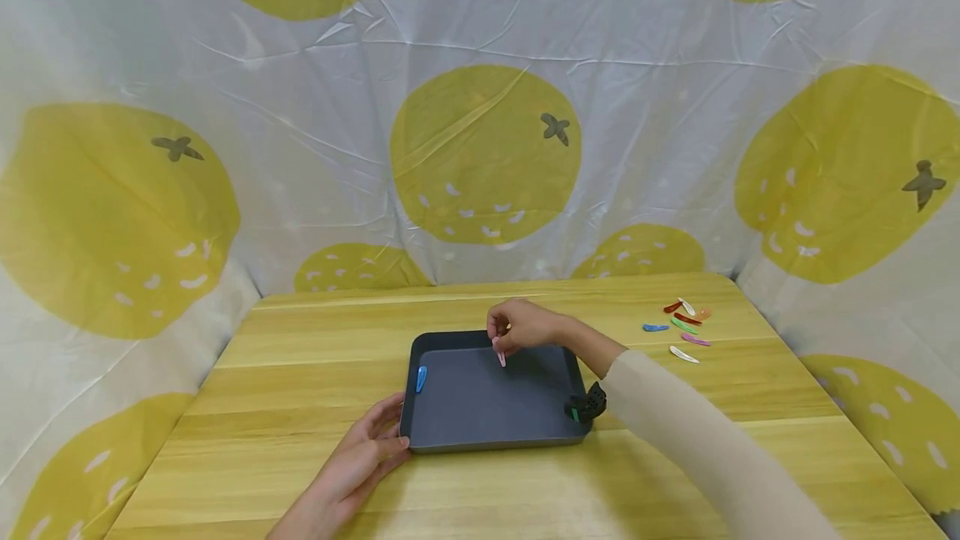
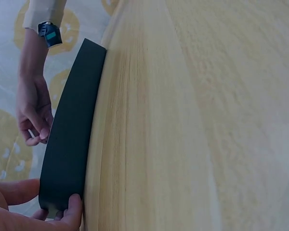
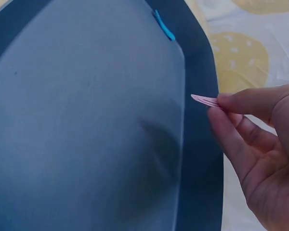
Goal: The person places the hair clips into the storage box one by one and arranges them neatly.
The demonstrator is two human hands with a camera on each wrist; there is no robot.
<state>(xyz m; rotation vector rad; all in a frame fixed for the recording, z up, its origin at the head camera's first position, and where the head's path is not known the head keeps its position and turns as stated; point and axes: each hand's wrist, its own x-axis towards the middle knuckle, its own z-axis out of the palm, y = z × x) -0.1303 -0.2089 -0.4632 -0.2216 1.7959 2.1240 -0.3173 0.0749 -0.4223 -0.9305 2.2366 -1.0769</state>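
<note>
With the left hand (image 1: 366,447), grips a dark tray (image 1: 480,411). Inside, near its left wall, has a blue clip (image 1: 422,379). With the right hand (image 1: 523,325), pinches a pink clip (image 1: 502,358) above the tray. Farther right, has more clips (image 1: 684,325) on the table (image 1: 285,390).
</note>
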